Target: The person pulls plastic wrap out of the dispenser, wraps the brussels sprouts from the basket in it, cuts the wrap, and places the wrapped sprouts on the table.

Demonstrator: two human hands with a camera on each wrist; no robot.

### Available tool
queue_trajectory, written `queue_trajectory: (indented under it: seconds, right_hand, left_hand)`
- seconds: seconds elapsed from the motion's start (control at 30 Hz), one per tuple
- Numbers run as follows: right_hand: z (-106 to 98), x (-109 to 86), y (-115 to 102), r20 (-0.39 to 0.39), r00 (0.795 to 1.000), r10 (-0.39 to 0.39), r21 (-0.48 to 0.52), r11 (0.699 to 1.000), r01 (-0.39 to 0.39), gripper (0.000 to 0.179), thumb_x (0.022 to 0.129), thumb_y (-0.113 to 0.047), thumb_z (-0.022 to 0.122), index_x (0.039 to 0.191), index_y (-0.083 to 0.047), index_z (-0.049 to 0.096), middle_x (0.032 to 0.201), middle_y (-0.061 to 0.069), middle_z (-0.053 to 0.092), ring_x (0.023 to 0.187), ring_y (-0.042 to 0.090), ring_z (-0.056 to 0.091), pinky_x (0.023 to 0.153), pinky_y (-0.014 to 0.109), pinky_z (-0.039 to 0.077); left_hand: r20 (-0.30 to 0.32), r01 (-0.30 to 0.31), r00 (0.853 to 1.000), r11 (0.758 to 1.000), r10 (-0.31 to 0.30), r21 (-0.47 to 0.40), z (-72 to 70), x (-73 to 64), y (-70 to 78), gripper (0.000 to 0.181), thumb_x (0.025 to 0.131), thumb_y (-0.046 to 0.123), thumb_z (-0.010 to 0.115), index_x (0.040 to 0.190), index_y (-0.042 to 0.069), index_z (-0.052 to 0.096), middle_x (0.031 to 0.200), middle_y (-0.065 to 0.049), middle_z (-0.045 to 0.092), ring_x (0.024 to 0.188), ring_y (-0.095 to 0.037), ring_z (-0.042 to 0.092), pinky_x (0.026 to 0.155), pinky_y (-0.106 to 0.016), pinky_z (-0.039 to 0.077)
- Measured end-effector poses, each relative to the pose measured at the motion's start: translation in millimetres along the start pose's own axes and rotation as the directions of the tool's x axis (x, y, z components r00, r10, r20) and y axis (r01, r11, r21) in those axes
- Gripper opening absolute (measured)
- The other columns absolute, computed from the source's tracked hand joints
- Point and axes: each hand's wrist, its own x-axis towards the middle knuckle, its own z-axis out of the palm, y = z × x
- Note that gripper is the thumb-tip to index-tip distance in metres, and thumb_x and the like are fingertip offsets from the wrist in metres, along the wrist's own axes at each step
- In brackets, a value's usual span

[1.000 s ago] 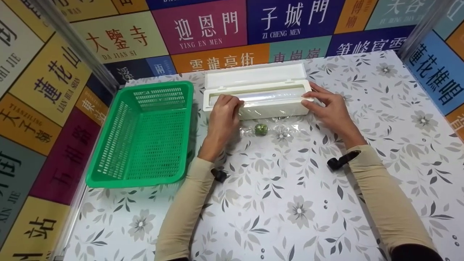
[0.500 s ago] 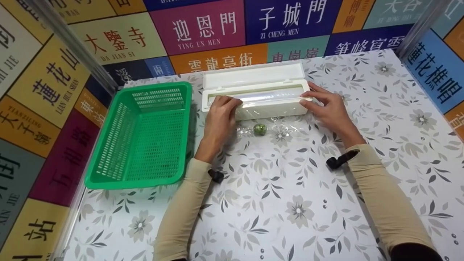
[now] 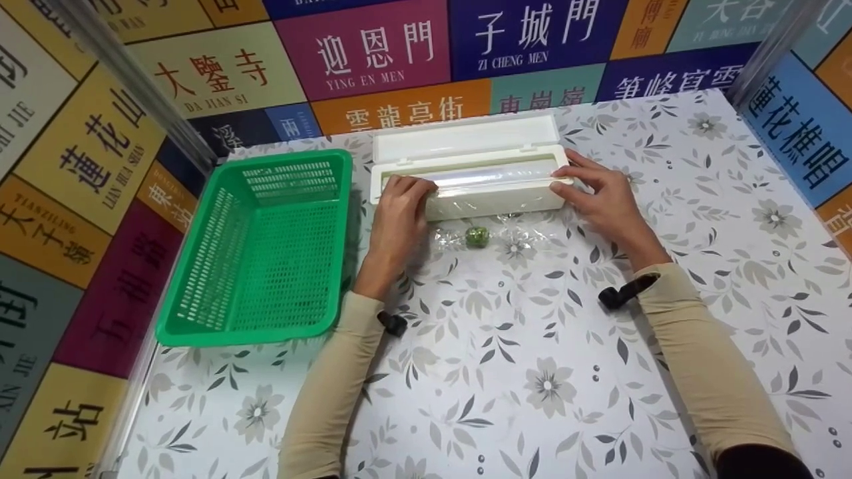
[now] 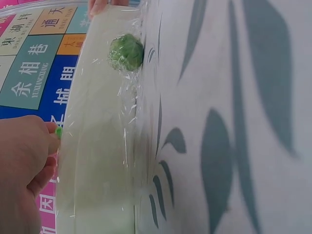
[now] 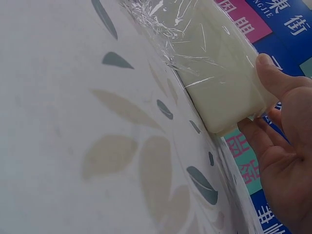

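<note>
A long white cling film box (image 3: 499, 199) stands with its lid (image 3: 466, 138) hinged up behind it. Inside lies a roll of cling film (image 3: 499, 176), its clear sheet hanging over the front onto the table. My left hand (image 3: 399, 216) is at the front rim toward the left end, fingers curled. In the left wrist view they pinch a small green slider (image 4: 59, 132) at that rim, mostly hidden. My right hand (image 3: 602, 199) grips the box's right end, thumb on the front. Before the box, a small green ball (image 3: 476, 237) lies in crumpled clear film.
A green plastic basket (image 3: 343, 246) with slotted sides sits on the left, close to my left forearm. The table (image 3: 506, 412) has a floral cover. Panels with printed characters (image 3: 373, 46) stand along the back and sides.
My left hand has slid left along the box's front rim, leaving more of the box front in sight. The right hand keeps its grip on the right end.
</note>
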Motion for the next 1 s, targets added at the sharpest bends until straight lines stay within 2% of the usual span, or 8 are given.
queue_trajectory:
  seconds: [0.1,0.27,0.6,0.83,1.0]
  right_hand:
    - [0,0.6,0,0.006,1.0,-0.01,0.011,1.0,0.01,0.032,0.096,-0.022,0.085,0.12,0.0,0.08,0.167,0.006,0.052,0.159,0.022,0.046,0.13,0.032,0.037]
    - [-1,0.1,-1,0.004,1.0,-0.017,0.023,1.0,0.017,0.032,0.096,-0.022,0.085,0.119,0.001,0.08,0.166,0.006,0.053,0.158,0.022,0.047,0.13,0.032,0.037]
    - [0,0.1,0,0.004,1.0,-0.013,0.013,1.0,0.013,0.034,0.096,-0.024,0.085,0.119,-0.001,0.08,0.166,0.005,0.053,0.158,0.021,0.046,0.131,0.033,0.036]
    - [-1,0.3,-1,0.0,1.0,-0.015,0.009,1.0,0.015,0.032,0.097,-0.019,0.084,0.12,0.003,0.078,0.167,0.009,0.051,0.159,0.023,0.045,0.132,0.038,0.035]
    - [2,-3.5,-10,0.012,1.0,-0.002,0.019,1.0,0.001,0.033,0.098,-0.017,0.082,0.121,0.006,0.077,0.168,0.012,0.049,0.16,0.024,0.043,0.133,0.041,0.033]
  left_hand:
    - [-0.006,0.013,1.0,1.0,-0.013,0.002,-3.0,-1.8,-2.8,0.018,0.109,0.005,0.061,0.115,0.011,0.078,0.123,-0.006,0.076,0.121,-0.025,0.063,0.109,-0.039,0.054]
    - [-0.024,0.003,1.0,1.0,-0.003,-0.013,-5.8,-3.3,-7.3,0.02,0.108,0.001,0.059,0.113,0.009,0.077,0.123,-0.007,0.075,0.125,-0.027,0.064,0.111,-0.04,0.053]
    - [0.007,0.043,0.999,0.999,-0.043,0.005,-7.6,-7.0,-6.9,0.027,0.108,0.0,0.06,0.123,0.012,0.079,0.126,-0.008,0.074,0.128,-0.025,0.062,0.113,-0.04,0.054]
    - [-0.05,0.013,0.999,0.999,-0.011,0.037,-5.6,-4.1,-1.5,0.013,0.105,0.011,0.07,0.113,0.008,0.081,0.117,-0.01,0.078,0.12,-0.031,0.065,0.107,-0.041,0.056]
    - [-0.065,0.059,0.996,0.998,-0.056,0.034,-5.7,-3.6,1.2,0.011,0.104,0.015,0.074,0.108,0.01,0.082,0.115,-0.008,0.08,0.117,-0.03,0.066,0.105,-0.041,0.055]
